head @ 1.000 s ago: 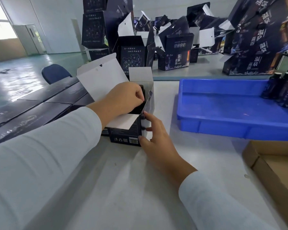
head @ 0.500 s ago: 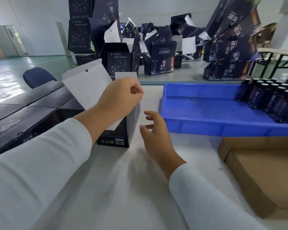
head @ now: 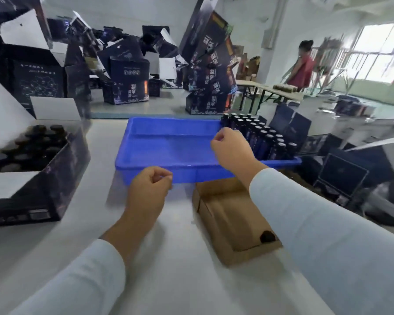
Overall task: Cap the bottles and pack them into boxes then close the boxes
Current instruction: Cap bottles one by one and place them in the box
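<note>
Both hands have left the open box (head: 39,169), the left hand (head: 149,192) and right hand (head: 231,151) now loosely curled and holding nothing, so more of the capped bottles (head: 263,139) standing in the blue tray (head: 168,155) probably come next; beyond, the box stays unclosed with bottles inside.

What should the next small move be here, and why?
Probably the right hand, loosely curled and empty over the blue tray, reaches on to the capped bottles standing at the tray's right end. The open box at left already shows bottle tops but is unclosed. The left hand holds nothing.
</note>
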